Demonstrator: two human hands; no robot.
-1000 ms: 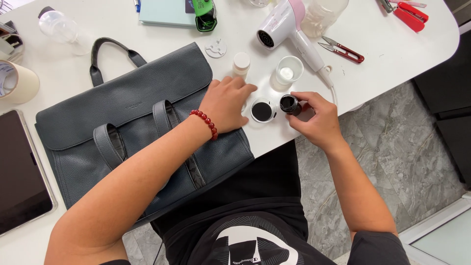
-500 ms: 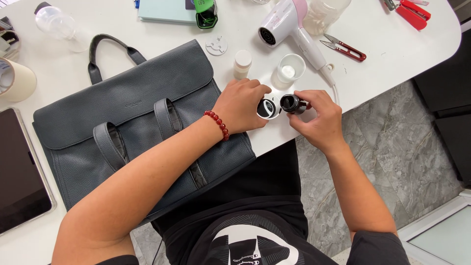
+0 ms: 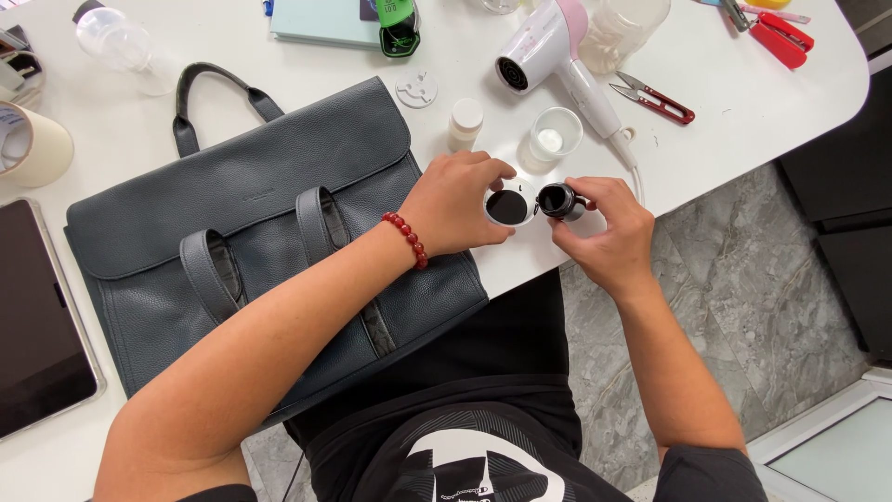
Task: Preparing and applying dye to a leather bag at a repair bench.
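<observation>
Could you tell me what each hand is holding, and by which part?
Left hand grips the round dish by its rim; right hand holds the small dark bottle by its body.

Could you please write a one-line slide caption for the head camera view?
Left hand holds a small round dish; right hand tilts a dark bottle beside it, next to a grey bag.

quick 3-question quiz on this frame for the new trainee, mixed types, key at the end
1. True or false: the left hand rests flat on the grey bag.
2. What does the right hand hold? A) red snips B) small dark bottle C) hairdryer
3. Fill in: the left hand holds a small white ____ with dark contents.

Key: 1 false, it holds the white dish at the table edge; 2 B, the small dark bottle; 3 dish.
</observation>
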